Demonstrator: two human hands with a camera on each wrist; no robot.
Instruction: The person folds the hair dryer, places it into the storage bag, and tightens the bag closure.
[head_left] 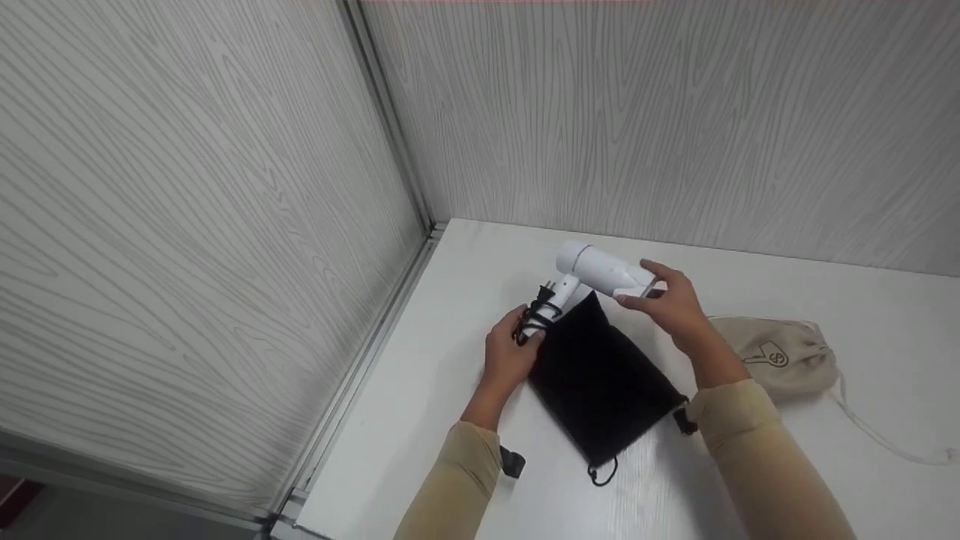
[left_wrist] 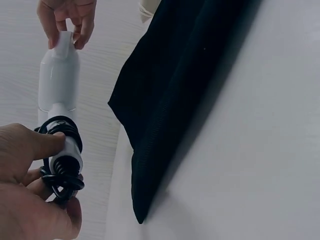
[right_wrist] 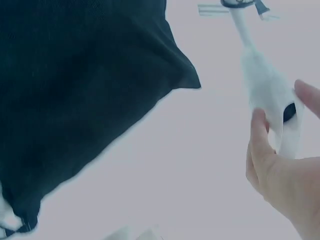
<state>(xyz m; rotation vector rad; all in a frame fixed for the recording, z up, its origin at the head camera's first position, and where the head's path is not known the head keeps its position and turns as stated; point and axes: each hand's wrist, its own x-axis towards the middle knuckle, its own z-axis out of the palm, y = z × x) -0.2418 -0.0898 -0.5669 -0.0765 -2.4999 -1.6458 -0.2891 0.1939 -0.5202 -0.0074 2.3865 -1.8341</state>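
Note:
A white hair dryer (head_left: 604, 270) is held between both hands above the table, its black cord (left_wrist: 65, 132) wound round the handle and the two-pin plug (head_left: 546, 294) sticking up beside it. My left hand (head_left: 510, 352) grips the handle over the wound cord. With thumb and fingers, my right hand (head_left: 671, 304) pinches the rear end of the barrel. Below the dryer lies a black drawstring bag (head_left: 607, 382), one corner pointing toward the back wall. In the right wrist view the right hand (right_wrist: 285, 175) holds the barrel end from both sides.
To the right lies a beige drawstring pouch (head_left: 780, 356) with a hair dryer print, its white cord (head_left: 874, 431) trailing on the white table (head_left: 405, 420). Grey wood-grain panels stand at the left (head_left: 187, 225) and back (head_left: 675, 127).

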